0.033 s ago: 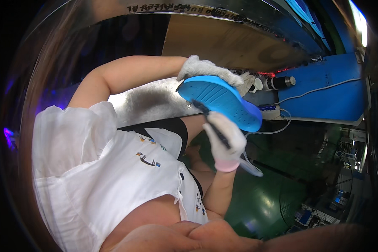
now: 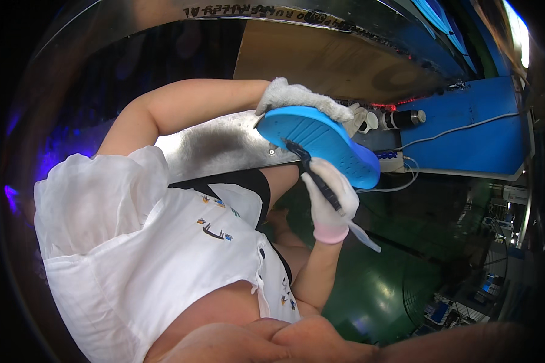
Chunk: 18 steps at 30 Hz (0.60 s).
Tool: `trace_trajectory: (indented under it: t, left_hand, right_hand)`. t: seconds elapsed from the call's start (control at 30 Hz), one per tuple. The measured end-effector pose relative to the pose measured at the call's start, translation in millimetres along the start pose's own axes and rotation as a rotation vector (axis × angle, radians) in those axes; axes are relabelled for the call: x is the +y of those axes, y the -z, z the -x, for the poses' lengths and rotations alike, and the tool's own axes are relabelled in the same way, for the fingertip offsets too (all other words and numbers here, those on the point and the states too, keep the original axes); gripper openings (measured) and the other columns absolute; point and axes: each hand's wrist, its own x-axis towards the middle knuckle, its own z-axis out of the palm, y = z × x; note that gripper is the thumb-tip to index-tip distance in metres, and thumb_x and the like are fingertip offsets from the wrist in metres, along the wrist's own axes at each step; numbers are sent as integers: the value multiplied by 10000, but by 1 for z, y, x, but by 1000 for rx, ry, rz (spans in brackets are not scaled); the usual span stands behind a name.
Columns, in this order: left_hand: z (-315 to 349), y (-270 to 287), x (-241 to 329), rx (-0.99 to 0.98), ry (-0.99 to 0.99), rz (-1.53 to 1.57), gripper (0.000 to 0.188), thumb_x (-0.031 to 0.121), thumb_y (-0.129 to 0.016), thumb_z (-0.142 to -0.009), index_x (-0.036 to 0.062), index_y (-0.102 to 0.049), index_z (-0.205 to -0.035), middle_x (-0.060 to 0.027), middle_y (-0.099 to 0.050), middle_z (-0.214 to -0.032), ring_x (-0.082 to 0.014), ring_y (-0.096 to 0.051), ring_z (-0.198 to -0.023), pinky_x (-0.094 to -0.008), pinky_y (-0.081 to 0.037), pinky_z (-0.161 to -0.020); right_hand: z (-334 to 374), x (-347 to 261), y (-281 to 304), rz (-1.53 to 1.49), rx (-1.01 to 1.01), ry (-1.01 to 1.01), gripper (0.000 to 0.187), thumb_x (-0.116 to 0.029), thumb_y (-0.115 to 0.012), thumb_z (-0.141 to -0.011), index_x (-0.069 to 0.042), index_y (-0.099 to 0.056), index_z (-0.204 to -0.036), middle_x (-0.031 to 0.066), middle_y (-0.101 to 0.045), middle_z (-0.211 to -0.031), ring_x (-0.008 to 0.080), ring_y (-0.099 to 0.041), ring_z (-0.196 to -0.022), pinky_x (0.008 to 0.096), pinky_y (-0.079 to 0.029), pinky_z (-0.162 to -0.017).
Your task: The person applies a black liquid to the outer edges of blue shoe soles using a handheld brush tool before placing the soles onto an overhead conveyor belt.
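My left hand (image 2: 306, 100), in a fuzzy grey glove, grips the upper edge of a blue shoe sole (image 2: 315, 133). Its grooved and pitted face is tilted toward me, and some of my left fingers are hidden behind it. In a white glove with a pink cuff, my right hand (image 2: 333, 193) is closed around a black pen-shaped tool (image 2: 322, 184). The tool's tip lies over the lower left part of the sole; whether it touches cannot be made out. From the tool's rear end near my wrist trails a translucent strip (image 2: 367, 237).
Beyond the sole are a metal bench surface (image 2: 212, 145) and a brown board (image 2: 321, 60). To the right, a black and silver bottle (image 2: 409, 118) lies beside a white cup (image 2: 369, 123). A white cable (image 2: 460, 130) crosses a blue panel (image 2: 478, 127). Below is a green floor (image 2: 369, 284).
My right hand and the tool have shifted slightly right, and the tool's tip shows more plainly. The sole has moved a little upward at its left end.
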Motion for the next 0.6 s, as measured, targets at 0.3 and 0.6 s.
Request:
trace_trajectory:
  t: [0.3, 0.6]
  left_hand:
    - [-9, 7, 26, -50, 2, -127, 735, 696, -519, -889, 60, -626, -1242, -173, -692, -1077, -222, -700, -888, -380, -596, -751]
    - [6, 3, 37, 25, 34, -130, 784, 736, -481, -884, 50, -623, -1233, -182, -689, -1065, -230, -697, -883, -390, -599, -735]
  right_hand:
    - [-2, -6, 16, 174, 6, 76, 261, 28, -789, -724, -48, -731, -967, 135, -729, -1018, 289, -687, -793, 304, -528, -681]
    - [-10, -20, 26, 406, -116, 207, 317, 37, -805, -684, -64, -739, -977, 141, -734, -1019, 279, -659, -694, 309, -531, -667]
